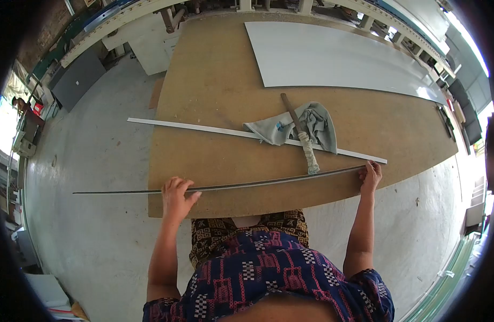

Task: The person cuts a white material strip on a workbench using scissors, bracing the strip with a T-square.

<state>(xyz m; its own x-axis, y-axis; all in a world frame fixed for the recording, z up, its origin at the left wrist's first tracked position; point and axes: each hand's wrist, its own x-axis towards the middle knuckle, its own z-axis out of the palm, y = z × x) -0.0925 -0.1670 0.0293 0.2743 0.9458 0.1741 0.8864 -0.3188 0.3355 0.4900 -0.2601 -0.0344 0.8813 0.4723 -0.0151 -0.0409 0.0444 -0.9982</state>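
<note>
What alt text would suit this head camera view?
Two bare hands, left and right, hold a long thin strip along a brown table's near edge; beyond lie a white strip, grey cloth and white panel.

Place: workshop, by the look of it
Landmark: large brown worktable (215, 70)
On its far part: big pale sheet panel (338, 59)
Left of table: dark panel (78, 79) leaning upright; bare grey floor (91, 161)
Beyond table: long pale frame (123, 27), machine-like
Right of table: long greenish lengths (445, 279), low down
</note>
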